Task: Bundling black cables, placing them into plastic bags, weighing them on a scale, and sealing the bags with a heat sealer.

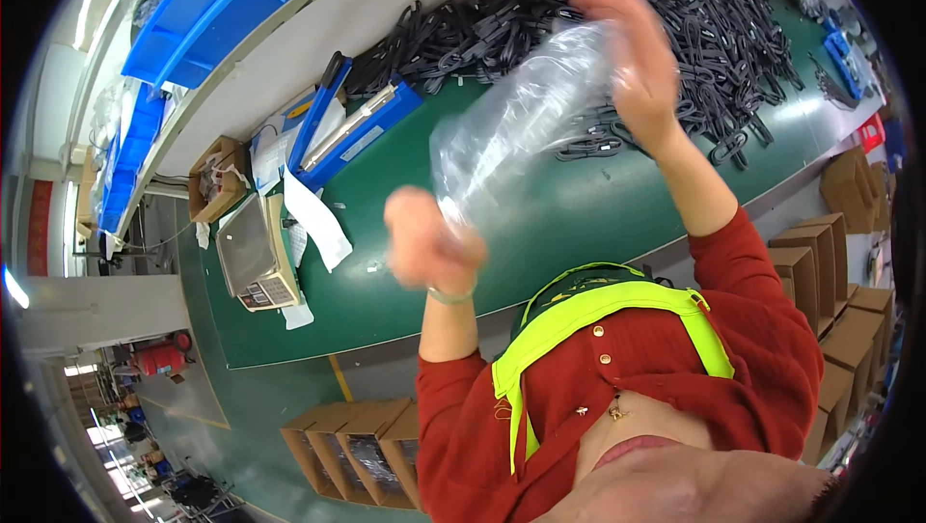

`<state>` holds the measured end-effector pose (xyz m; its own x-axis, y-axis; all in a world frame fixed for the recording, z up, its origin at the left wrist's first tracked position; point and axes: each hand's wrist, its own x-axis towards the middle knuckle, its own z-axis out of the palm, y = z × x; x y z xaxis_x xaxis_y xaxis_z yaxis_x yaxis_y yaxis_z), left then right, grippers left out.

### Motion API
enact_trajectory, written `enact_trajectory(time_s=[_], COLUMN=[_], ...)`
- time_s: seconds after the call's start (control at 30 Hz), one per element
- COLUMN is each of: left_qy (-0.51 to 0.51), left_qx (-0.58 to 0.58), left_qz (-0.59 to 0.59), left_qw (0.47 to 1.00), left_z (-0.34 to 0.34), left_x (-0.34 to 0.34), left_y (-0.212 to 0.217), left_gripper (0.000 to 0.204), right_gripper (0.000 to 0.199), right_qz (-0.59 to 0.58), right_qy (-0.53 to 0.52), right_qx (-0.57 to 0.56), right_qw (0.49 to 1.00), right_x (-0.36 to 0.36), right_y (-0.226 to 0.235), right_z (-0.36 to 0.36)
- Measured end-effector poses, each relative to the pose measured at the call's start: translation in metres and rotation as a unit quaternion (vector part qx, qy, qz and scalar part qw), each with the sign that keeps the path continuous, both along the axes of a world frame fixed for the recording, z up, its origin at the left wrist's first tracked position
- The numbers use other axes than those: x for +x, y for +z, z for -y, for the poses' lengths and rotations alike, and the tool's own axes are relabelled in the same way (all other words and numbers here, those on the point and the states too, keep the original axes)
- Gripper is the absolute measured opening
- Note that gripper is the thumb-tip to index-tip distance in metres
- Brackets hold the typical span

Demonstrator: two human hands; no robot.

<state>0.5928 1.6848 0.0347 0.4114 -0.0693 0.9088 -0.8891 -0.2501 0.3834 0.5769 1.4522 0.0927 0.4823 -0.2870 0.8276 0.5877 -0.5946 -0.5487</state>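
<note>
A clear, crumpled plastic bag [521, 123] is stretched between my two hands above the green table. Its near left end is closed in my left hand [431, 241], which is smeared by motion. At the bag's far right end, my right hand [639, 65] lies against the plastic with its fingers stretched out. Beneath and behind the right hand spreads a big pile of black bundled cables [728, 50], partly covered by that hand and the bag. I cannot make out anything inside the bag.
The green table [386, 306] also bears a scale [256, 253], a blue paper cutter-like device [362, 137], white paper strips [316, 219] and a small cardboard box [218, 178]. Blue bins [231, 7] hang at upper left. Cardboard boxes [371, 417] stand below, with several more boxes [854, 344] at right.
</note>
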Motion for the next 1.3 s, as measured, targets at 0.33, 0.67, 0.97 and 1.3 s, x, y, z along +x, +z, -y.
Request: enact_trajectory(time_s=[0.33,0.67,0.97,1.3], left_qy=[0.106,0.146,0.060,-0.019], left_qx=[0.159,0.345,-0.056,-0.267], left_qz=[-0.397,-0.551,-0.709,-0.757], left_qw=[0.898,0.746,0.700,0.596], left_z=[0.003,-0.038,-0.067,-0.109], left_x=[-0.075,-0.106,-0.012,0.003], left_y=[-0.105,-0.178,-0.218,-0.287], left_gripper=[0.039,0.028,0.031,0.029], right_gripper=[0.045,0.044,0.033,0.033], right_qz=[-0.248,-0.527,-0.303,-0.109], right_qy=[0.154,0.522,0.149,0.156], right_qx=[-0.179,-0.352,-0.421,-0.581], right_qw=[0.940,0.570,0.842,0.792], right_x=[-0.027,0.014,0.361,0.493], right_y=[-0.120,-0.244,-0.227,-0.281], right_z=[0.001,0.021,-0.048,-0.085])
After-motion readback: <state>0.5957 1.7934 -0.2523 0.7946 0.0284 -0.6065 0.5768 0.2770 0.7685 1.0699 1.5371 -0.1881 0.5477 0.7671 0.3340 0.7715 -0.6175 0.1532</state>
